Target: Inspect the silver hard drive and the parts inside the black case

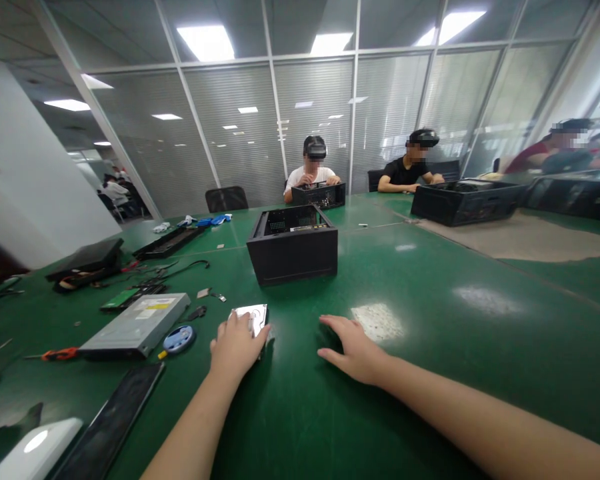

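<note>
My left hand (237, 343) lies over a silver hard drive (259, 319), its thumb along the right edge and its fingers across the top and left. Part of the drive is hidden beneath the hand. To its right, my right hand (353, 347) hovers at or just above the green table, fingers and thumb apart, holding nothing. Left of the drive are a silver optical drive (143, 320), a round blue part (179, 339) and a small black piece (197, 313). Beyond both hands stands a black computer case (295, 247), open at the top.
An orange-handled screwdriver (60, 354), a green circuit board (125, 297), cables and black panels (115, 420) crowd the left of the table (430, 387). Across it, two people sit with computer cases (320, 195); blurred people are at the far right.
</note>
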`<state>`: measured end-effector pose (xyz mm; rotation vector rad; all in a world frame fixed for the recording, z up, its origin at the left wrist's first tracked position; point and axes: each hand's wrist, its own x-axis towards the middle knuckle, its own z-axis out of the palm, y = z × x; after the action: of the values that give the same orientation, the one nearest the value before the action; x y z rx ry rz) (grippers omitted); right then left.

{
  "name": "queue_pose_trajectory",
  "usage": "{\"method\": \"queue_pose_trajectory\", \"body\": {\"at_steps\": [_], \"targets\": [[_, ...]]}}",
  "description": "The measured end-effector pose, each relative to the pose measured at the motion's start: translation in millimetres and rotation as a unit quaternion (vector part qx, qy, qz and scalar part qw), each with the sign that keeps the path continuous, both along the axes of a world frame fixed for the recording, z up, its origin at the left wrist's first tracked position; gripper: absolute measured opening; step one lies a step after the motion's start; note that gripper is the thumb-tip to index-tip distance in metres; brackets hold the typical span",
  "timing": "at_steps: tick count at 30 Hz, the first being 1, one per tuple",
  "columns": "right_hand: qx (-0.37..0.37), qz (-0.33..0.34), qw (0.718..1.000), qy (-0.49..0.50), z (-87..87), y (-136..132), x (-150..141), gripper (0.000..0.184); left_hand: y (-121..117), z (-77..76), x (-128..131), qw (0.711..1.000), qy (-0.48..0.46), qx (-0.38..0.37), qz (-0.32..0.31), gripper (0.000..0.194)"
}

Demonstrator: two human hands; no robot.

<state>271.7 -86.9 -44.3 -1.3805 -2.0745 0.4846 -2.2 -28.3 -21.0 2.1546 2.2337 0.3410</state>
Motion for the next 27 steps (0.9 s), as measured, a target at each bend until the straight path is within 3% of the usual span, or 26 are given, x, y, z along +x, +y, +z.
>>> {"method": "queue_pose_trajectory", "body": {"at_steps": [3, 6, 10, 15, 18, 22, 27], "targets": [[0.010, 0.020, 1.000, -0.001, 1.3, 1.9, -0.1, 0.079, -3.3, -4.2, 15.0, 0.996, -0.040, 0.016, -0.084, 0.073], [0.006, 0.049, 0.999, -0.009, 4.4, 8.6, 2.6, 0.104, -8.9, -5.5, 30.4, 0.978, -0.148, 0.030, -0.145, 0.069], [-0.015, 0.079, 0.996, -0.022, 2.6, 14.0, 8.0, 0.126, -14.2, -3.0, 37.3, 0.918, -0.356, -0.001, -0.177, 0.064], [-0.016, 0.062, 0.997, -0.039, -2.6, 18.6, 9.7, 0.131, -8.9, -4.0, 28.5, 0.842, -0.508, -0.045, -0.177, 0.060], [-0.022, 0.065, 0.996, -0.055, -4.0, 21.6, 8.6, 0.134, -5.8, -6.7, 25.4, 0.812, -0.546, -0.074, -0.192, 0.059], [-0.028, 0.035, 0.998, -0.047, -4.1, 25.5, 8.9, 0.133, -6.7, -9.7, 27.7, 0.794, -0.547, -0.113, -0.239, 0.060], [-0.026, 0.016, 0.999, -0.033, -4.1, 28.9, 10.6, 0.132, -7.4, -10.5, 30.4, 0.819, -0.500, -0.096, -0.265, 0.047]]}}
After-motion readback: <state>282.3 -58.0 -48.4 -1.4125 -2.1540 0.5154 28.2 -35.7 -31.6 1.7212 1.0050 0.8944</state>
